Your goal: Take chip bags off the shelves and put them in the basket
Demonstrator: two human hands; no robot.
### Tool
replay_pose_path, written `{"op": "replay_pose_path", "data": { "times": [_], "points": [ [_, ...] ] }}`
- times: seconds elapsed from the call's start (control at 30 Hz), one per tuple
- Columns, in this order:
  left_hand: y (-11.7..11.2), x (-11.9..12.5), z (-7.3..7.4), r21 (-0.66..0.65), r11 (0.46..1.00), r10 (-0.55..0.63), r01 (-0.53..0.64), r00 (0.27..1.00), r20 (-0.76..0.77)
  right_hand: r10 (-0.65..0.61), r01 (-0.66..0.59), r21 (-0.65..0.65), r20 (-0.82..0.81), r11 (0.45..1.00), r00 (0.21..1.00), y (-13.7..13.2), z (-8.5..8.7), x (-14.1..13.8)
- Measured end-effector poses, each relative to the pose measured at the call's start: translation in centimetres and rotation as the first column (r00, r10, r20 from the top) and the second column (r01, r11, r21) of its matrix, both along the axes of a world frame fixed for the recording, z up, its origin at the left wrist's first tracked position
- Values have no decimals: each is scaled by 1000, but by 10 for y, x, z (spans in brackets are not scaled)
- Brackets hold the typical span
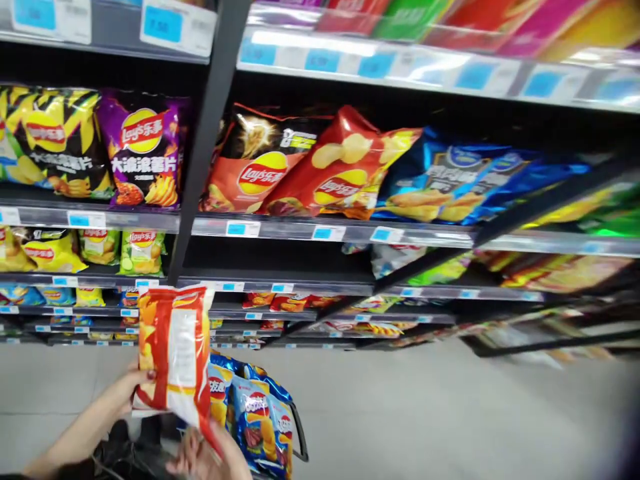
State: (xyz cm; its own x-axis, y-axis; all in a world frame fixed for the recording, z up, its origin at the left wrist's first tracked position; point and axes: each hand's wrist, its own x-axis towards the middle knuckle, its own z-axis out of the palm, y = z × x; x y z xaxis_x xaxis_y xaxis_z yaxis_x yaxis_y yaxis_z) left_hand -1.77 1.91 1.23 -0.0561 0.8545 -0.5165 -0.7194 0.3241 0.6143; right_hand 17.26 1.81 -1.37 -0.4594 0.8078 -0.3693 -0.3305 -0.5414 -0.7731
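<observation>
A red and white bag of chips (183, 340) is raised in front of me, its printed back panel partly facing me. My left hand (131, 388) grips it by the lower left side, the thumb lying over the front. At the bottom right corner, my right hand (207, 455) has hold of the bag between thumb and fingers; part of that grip is blurred. Below and behind the bag, several blue chip bags (255, 417) fill a basket, whose black handle (300, 433) curves out on the right.
A shelf rack spans the view. On its upper level stand red Lay's bags (260, 170), a purple bag (143, 150) and blue bags (455, 180). A dark upright post (200, 147) divides the shelves. Grey floor tiles (400, 407) lie below, and the lower shelves hold smaller bags (143, 252).
</observation>
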Motion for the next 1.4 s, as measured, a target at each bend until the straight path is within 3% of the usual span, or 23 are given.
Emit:
{"op": "replay_pose_path", "data": {
  "times": [0.07,0.17,0.23,0.3,0.37,0.43,0.77,1.1,1.4],
  "points": [
    [-4,-7,23,-45,998,51,-54,997,-56,-9,13,-73,45,997,999,13,10,3],
    [-9,-13,48,-61,996,56,-62,994,-93,-77,67,76,130,995,988,34,29,5],
    [-13,-14,56,-25,999,37,-40,993,-111,-23,-16,229,164,973,986,39,43,0],
    [-18,-16,59,11,1000,6,-5,991,-133,121,-168,248,194,954,974,38,55,-9],
    [-23,-19,61,25,999,-44,48,988,-148,243,-279,148,221,949,944,34,64,-19],
    [-27,-24,62,29,994,-103,108,984,-148,263,-287,74,233,955,936,31,68,-27],
    [-30,-40,47,21,984,-167,179,948,-273,307,-315,18,183,949,934,32,62,-34],
    [-31,-47,46,41,975,-193,218,926,-325,179,-171,-63,175,983,968,21,62,-45],
    [-27,-51,48,36,973,-199,228,909,-366,161,-153,-58,192,987,968,19,60,-50]
  ]
}}
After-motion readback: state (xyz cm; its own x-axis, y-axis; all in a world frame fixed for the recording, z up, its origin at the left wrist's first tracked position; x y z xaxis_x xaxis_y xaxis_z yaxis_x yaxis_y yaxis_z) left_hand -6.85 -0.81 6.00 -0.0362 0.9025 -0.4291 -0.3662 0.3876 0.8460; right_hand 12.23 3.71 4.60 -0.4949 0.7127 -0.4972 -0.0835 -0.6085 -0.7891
